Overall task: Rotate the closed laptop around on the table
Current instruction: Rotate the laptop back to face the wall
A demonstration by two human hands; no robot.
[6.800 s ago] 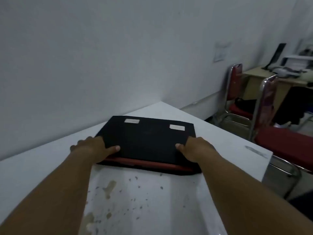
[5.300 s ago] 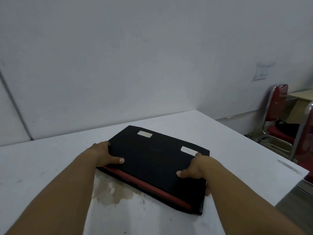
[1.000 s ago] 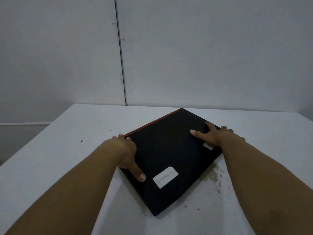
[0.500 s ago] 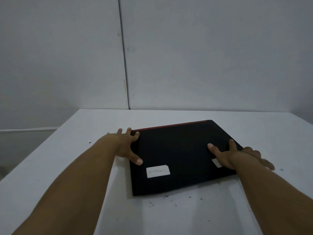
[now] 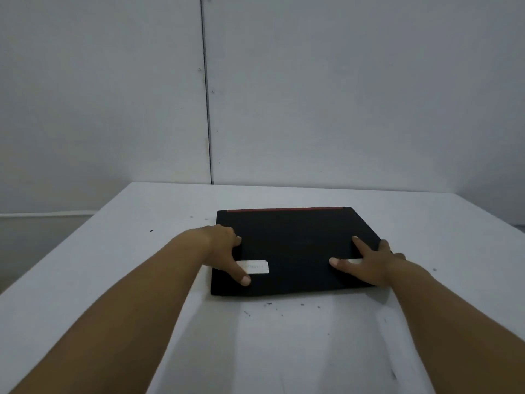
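Note:
The closed black laptop (image 5: pixel 295 245) lies flat on the white table (image 5: pixel 284 351), its red strip along the far edge and a white sticker near me on the lid. My left hand (image 5: pixel 224 248) grips the laptop's left edge, thumb resting on the lid beside the sticker. My right hand (image 5: pixel 369 263) grips the right edge, thumb and forefinger spread on the lid over a second sticker.
A plain grey wall (image 5: pixel 312 95) with a vertical seam stands behind the table's far edge. The table's left edge runs diagonally from near left to far middle. Small dark specks lie on the tabletop just in front of the laptop.
The laptop has turned on the table so its red edge now faces squarely away from me. Both hands moved with it and slid toward its near corners.

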